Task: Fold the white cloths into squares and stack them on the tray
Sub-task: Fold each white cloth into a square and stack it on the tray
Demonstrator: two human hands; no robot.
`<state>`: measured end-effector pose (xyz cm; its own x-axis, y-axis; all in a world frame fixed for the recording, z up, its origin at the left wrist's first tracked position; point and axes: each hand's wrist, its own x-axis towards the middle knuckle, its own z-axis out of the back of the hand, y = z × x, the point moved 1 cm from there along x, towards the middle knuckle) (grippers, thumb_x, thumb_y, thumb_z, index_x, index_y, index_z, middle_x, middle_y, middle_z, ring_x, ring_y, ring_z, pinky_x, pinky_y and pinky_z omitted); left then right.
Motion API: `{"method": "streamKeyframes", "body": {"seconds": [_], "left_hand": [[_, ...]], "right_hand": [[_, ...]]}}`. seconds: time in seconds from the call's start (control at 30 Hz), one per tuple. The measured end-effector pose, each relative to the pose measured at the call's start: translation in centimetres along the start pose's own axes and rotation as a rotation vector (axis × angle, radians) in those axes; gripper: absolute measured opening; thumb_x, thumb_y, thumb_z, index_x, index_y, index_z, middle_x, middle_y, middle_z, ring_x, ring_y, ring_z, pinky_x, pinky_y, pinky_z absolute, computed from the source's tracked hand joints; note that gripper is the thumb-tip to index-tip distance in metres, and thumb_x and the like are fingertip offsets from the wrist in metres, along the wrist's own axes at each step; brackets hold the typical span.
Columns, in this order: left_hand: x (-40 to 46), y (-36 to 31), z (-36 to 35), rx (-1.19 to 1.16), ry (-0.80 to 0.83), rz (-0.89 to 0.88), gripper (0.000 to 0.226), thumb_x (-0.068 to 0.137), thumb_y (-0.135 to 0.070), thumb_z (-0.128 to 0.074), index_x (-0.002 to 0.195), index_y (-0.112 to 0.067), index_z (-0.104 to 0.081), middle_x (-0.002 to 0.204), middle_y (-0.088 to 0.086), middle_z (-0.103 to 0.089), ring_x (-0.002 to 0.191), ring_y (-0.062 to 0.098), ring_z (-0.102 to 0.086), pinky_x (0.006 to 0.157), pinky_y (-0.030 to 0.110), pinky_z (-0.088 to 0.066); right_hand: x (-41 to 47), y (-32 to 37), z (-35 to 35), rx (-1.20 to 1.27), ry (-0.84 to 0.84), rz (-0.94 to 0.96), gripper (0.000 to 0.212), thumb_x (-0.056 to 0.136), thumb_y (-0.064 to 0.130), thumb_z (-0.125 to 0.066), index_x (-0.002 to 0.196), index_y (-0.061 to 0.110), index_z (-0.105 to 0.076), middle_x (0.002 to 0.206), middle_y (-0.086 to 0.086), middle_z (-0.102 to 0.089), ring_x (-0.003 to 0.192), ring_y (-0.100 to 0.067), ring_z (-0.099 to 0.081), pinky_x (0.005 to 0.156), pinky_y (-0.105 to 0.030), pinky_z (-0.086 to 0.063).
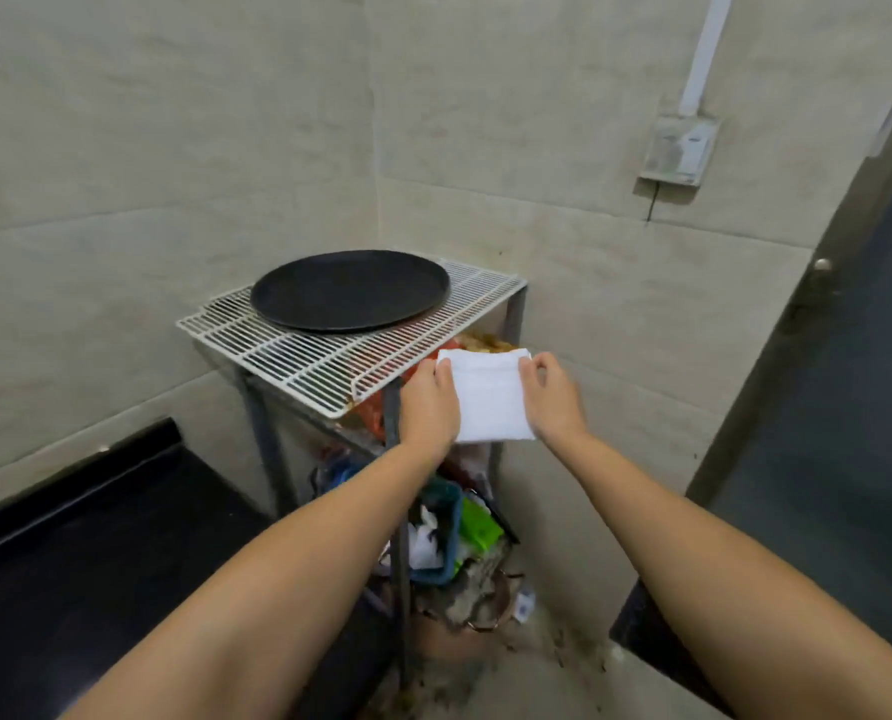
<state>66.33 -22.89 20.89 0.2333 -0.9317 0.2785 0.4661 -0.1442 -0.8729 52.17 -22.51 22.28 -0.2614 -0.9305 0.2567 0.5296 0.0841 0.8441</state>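
Observation:
A white cloth [490, 397], folded to a rough rectangle, hangs in the air just right of and in front of the wire shelf. My left hand [428, 402] grips its left edge with the thumb over the top corner. My right hand [553, 397] pinches its right edge near the top corner. A round black tray [350, 291] lies on the white wire shelf [298, 356], up and to the left of the cloth, with nothing on it.
The shelf stands on a grey metal frame [262, 423] in a tiled corner. Below it lie a blue basket [443, 532], green packets and other clutter. A black counter [95, 537] runs at lower left. A dark door [849, 407] stands on the right.

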Motion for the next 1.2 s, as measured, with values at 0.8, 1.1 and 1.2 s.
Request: {"method": "streamKeyframes", "body": {"seconds": [0.8, 1.1, 1.2], "left_hand": [[32.9, 7.3, 1.6, 0.483, -0.478, 0.618, 0.040, 0.101, -0.027, -0.025, 0.112, -0.005, -0.058, 0.115, 0.013, -0.061, 0.098, 0.030, -0.056, 0.078, 0.034, -0.037], [32.9, 9.5, 1.0, 0.931, -0.313, 0.686, 0.028, 0.097, -0.011, -0.033, 0.117, -0.004, -0.051, 0.112, 0.013, -0.063, 0.100, 0.032, -0.061, 0.074, 0.036, -0.043], [33.2, 9.3, 0.8, 0.954, -0.286, 0.729, 0.030, 0.097, -0.010, -0.031, 0.123, -0.004, -0.044, 0.116, 0.013, -0.061, 0.104, 0.032, -0.060, 0.073, 0.036, -0.039]], "right_hand": [[35.7, 7.5, -27.3, -0.334, 0.754, 0.454, 0.042, 0.101, 0.033, -0.028, 0.120, 0.005, -0.054, 0.128, -0.017, -0.057, 0.115, -0.033, -0.054, 0.086, -0.037, -0.040], [34.8, 6.5, -30.3, -0.585, 0.715, 0.680, 0.034, 0.101, 0.025, -0.029, 0.120, 0.005, -0.050, 0.114, -0.014, -0.062, 0.100, -0.031, -0.060, 0.069, -0.033, -0.037], [34.7, 6.6, -30.5, -0.630, 0.700, 0.713, 0.031, 0.100, 0.021, -0.031, 0.119, 0.005, -0.049, 0.112, -0.014, -0.063, 0.097, -0.030, -0.061, 0.066, -0.032, -0.036]]}}
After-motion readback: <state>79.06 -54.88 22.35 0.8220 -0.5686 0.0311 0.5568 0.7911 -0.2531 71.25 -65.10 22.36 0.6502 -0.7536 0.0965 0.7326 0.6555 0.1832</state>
